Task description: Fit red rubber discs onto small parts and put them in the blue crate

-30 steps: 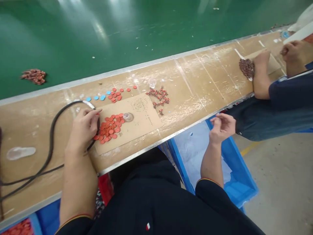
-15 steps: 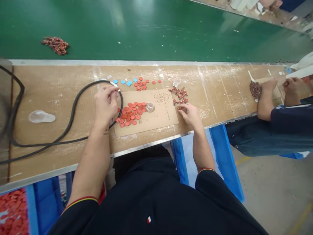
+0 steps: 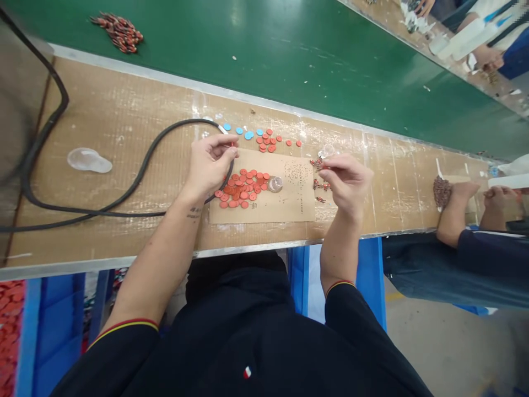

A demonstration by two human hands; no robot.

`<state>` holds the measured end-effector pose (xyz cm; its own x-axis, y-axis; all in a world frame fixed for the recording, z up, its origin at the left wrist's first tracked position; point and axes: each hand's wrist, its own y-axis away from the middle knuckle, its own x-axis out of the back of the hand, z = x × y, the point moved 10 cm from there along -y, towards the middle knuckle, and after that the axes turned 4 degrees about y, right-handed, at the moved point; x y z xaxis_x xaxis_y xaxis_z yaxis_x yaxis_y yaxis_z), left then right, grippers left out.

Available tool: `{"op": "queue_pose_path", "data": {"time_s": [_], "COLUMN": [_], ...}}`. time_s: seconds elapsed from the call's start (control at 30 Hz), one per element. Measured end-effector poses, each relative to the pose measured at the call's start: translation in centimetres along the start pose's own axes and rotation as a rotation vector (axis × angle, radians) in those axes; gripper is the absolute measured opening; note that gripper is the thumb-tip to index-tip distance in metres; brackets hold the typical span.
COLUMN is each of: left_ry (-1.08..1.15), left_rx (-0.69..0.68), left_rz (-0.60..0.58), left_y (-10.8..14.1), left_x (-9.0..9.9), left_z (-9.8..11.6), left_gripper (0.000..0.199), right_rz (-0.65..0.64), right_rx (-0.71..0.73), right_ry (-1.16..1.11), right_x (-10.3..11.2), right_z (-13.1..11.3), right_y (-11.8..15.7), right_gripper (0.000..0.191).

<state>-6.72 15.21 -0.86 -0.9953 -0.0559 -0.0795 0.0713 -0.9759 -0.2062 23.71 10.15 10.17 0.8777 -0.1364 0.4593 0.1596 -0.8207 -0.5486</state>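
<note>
Pinched at the fingertips, my left hand (image 3: 212,164) is closed on a small red piece, beside the white tip of a black cable (image 3: 155,144). My right hand (image 3: 347,181) is also closed, its thumb and index finger pressed together over small red-and-dark parts (image 3: 321,186); what it holds is too small to name. Between the hands, red discs (image 3: 242,186) lie on a brown cardboard sheet (image 3: 273,214), next to a small clear round container (image 3: 275,184) and scattered tiny specks. Blue discs (image 3: 248,135) and more red discs lie behind the sheet.
A clear spoon-shaped piece (image 3: 89,160) lies at the left. Behind runs a green belt (image 3: 264,66) with a heap of red-and-dark parts (image 3: 119,33). Blue bins (image 3: 58,325) stand below the table edge. Another person's hands (image 3: 465,190) are at the right.
The view has shifted and tilted. My right hand has lifted from the small parts at the sheet's right edge. The fingers of my left hand have turned, and a small red piece now shows there.
</note>
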Motion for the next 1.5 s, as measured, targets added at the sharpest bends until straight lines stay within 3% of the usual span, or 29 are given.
{"op": "queue_pose_path", "data": {"time_s": [0.1, 0.23, 0.4, 0.6, 0.73, 0.93, 1.1, 1.33, 1.5], "left_ry": [0.061, 0.101, 0.053, 0.013, 0.057, 0.205, 0.379, 0.403, 0.377], "left_rx": [0.027, 0.066, 0.162, 0.159, 0.164, 0.215, 0.143, 0.141, 0.149], "left_rz": [-0.005, -0.001, -0.041, -0.074, -0.078, -0.044, -0.034, -0.02, 0.001], "left_y": [0.1, 0.5, 1.2, 1.4, 1.4, 1.3, 0.8, 0.6, 0.6], "left_x": [-0.1, 0.0, -0.4, -0.2, -0.1, -0.5, -0.5, -0.8, -0.8], "left_z": [-0.1, 0.0, 0.1, 0.3, 0.6, 0.6, 0.1, 0.3, 0.3], "left_gripper": [0.021, 0.018, 0.018, 0.046, 0.045, 0.045, 0.036, 0.027, 0.026], "right_rz": [-0.076, -0.12, -0.219, -0.229, -0.234, -0.281, -0.268, -0.219, -0.19], "right_rx": [0.05, -0.051, -0.042, 0.006, -0.02, -0.052, -0.04, 0.002, 0.01], "right_ry": [-0.106, -0.145, -0.108, -0.071, -0.021, -0.029, 0.014, -0.035, -0.031], "right_x": [-3.7, -5.5, -5.9, -6.0, -5.5, -5.4, -5.4, -5.5, -5.3], "right_z": [0.4, 2.8, 2.5, 1.2, 1.4, 0.9, 0.9, 1.2, 1.2], "right_y": [-1.4, -0.2, 0.9, 0.7, 0.8, 0.8, 0.6, 0.8, 1.0], "right_gripper": [0.012, 0.018, 0.006, 0.007, 0.006, 0.022, 0.018, 0.009, 0.018]}}
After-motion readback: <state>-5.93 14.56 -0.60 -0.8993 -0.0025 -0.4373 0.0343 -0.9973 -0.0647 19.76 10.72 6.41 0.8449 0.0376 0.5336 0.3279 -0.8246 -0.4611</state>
